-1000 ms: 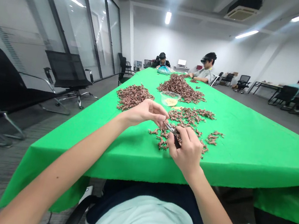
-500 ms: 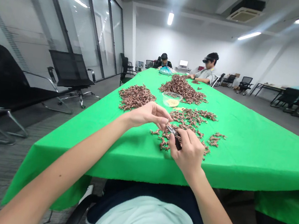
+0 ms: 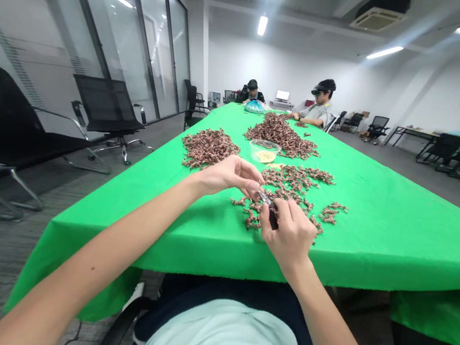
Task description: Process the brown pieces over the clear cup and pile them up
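My right hand (image 3: 292,232) is wrapped round the dark handles of a small pair of pliers (image 3: 265,198). Their metal jaws point up and left, right at the fingertips of my left hand (image 3: 229,175). That hand is closed in a pinch, and whatever sits between thumb and fingers is too small to make out. Beneath and beyond both hands lie scattered reddish-brown, twig-like pieces (image 3: 297,181). Behind them stands a clear round plastic tub (image 3: 264,151) with small pale-yellow bits inside.
A green cloth (image 3: 382,211) covers the long table. One brown heap (image 3: 209,148) lies left, a larger heap (image 3: 280,135) farther back. Two people sit at the far end near a blue bag (image 3: 255,106); another sits far right. Black chairs (image 3: 104,106) stand along the left.
Both hands hold nearly the same pose, with the plier jaws still at the left fingertips. The whole view has shifted very slightly.
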The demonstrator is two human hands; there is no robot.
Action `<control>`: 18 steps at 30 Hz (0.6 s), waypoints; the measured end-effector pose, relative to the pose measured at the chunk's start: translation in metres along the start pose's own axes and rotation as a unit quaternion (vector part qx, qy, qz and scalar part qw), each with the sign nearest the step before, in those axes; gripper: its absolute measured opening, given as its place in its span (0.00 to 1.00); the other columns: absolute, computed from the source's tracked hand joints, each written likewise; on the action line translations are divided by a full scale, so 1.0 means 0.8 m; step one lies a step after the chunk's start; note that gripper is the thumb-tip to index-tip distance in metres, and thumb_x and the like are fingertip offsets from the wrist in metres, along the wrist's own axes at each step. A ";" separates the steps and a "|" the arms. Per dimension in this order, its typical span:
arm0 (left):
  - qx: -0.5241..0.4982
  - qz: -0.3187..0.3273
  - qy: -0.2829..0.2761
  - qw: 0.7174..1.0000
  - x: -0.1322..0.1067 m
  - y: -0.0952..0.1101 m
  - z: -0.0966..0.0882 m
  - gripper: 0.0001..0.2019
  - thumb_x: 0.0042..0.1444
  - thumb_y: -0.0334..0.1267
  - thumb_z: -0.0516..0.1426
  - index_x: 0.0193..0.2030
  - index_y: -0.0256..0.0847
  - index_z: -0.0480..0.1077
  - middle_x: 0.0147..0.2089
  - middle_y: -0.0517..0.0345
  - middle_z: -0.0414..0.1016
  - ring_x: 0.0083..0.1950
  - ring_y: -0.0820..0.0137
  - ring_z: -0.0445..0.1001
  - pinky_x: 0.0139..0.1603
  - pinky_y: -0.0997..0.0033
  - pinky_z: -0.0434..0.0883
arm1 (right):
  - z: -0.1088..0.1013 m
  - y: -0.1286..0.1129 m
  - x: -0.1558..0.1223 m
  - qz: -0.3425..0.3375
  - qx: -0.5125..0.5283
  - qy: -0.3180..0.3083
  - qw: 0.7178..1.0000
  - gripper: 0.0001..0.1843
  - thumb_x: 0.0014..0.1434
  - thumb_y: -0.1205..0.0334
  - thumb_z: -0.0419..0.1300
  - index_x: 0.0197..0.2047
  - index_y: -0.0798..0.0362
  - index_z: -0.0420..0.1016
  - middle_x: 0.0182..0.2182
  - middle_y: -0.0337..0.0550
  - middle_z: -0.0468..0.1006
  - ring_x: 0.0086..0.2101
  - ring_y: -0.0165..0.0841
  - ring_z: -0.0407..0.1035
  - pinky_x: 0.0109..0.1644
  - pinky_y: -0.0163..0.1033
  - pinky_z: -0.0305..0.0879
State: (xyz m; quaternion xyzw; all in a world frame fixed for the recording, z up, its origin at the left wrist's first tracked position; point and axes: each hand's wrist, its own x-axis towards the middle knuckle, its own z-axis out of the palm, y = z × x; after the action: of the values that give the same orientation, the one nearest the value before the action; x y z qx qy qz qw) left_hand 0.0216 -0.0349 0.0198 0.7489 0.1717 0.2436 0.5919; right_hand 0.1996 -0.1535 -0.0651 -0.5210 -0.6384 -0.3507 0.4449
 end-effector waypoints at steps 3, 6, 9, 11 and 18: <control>-0.002 0.000 0.009 1.000 0.000 0.001 0.001 0.18 0.46 0.42 0.73 0.41 0.33 0.80 0.35 0.46 0.83 0.33 0.67 0.82 0.38 0.69 0.80 | 0.000 -0.001 0.000 0.002 -0.003 0.004 1.000 0.11 0.67 0.54 0.58 0.36 0.52 0.72 0.28 0.42 0.73 0.28 0.33 0.66 0.31 0.39 0.54; -0.001 0.003 0.017 1.000 0.001 0.001 0.002 0.18 0.45 0.41 0.73 0.40 0.33 0.80 0.35 0.47 0.83 0.33 0.67 0.82 0.38 0.69 0.80 | 0.000 -0.002 0.001 0.006 -0.013 0.002 1.000 0.11 0.67 0.54 0.58 0.36 0.51 0.72 0.27 0.42 0.73 0.28 0.34 0.65 0.31 0.39 0.54; -0.004 0.010 0.026 1.000 0.002 -0.001 0.001 0.18 0.44 0.40 0.74 0.39 0.33 0.80 0.36 0.47 0.83 0.34 0.67 0.82 0.38 0.70 0.80 | -0.001 -0.003 0.001 0.012 -0.022 0.002 1.000 0.11 0.67 0.54 0.58 0.35 0.51 0.72 0.27 0.42 0.72 0.28 0.34 0.65 0.31 0.39 0.54; -0.006 0.011 0.030 0.999 0.003 -0.003 0.001 0.17 0.44 0.40 0.74 0.39 0.33 0.80 0.35 0.48 0.83 0.34 0.67 0.82 0.38 0.70 0.80 | -0.001 -0.004 0.001 0.013 -0.022 0.002 1.000 0.11 0.67 0.54 0.58 0.36 0.51 0.72 0.27 0.42 0.72 0.28 0.34 0.65 0.31 0.39 0.53; -0.012 0.013 0.024 1.000 0.001 -0.002 0.003 0.18 0.45 0.39 0.73 0.41 0.33 0.80 0.36 0.47 0.83 0.35 0.67 0.82 0.39 0.69 0.80 | 0.001 -0.003 -0.001 0.036 0.017 -0.007 0.999 0.10 0.66 0.55 0.58 0.36 0.51 0.72 0.28 0.43 0.75 0.29 0.33 0.68 0.31 0.38 0.55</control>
State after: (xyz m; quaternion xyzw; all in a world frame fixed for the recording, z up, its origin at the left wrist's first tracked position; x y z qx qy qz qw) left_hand 0.0240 -0.0358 0.0181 0.7381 0.1726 0.2711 0.5932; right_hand 0.1975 -0.1538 -0.0657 -0.5386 -0.6282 -0.3199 0.4615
